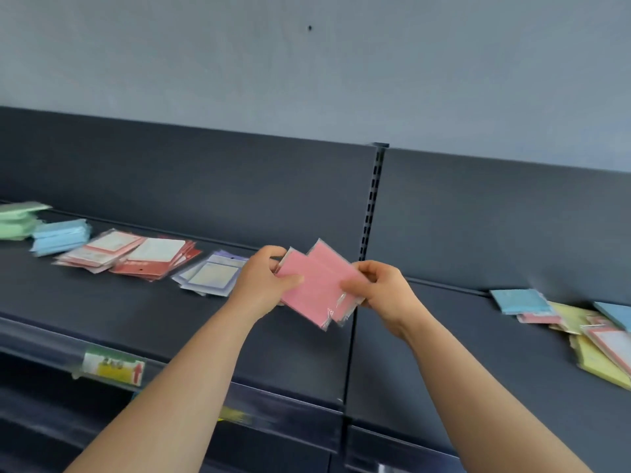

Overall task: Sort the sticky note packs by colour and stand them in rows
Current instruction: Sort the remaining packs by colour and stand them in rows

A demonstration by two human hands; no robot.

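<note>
**Pink packs in hand, sorting partly done, nothing standing**

The pink packs [317, 288] are held above the shelf [170, 319], in front of the upright where the two shelf bays meet. The left hand [263, 281] pinches their left edge with the thumb on the front face, and the right hand [379, 288] grips their right corner.

To the left, colours already lie in separate piles: green packs [17, 220], blue packs [59, 235], red-and-white packs [136, 257] and purple packs [211, 273]. All lie flat or slumped, so the colour sort looks well begun there, but I judge the standing in rows not started. On the right bay a mixed heap [580, 322] of blue, yellow and pink awaits sorting.

The pink packs are near square, so no long axis is clear. They are fanned and turned diamond-wise, one corner toward the back panel, broad faces toward the camera.
</note>
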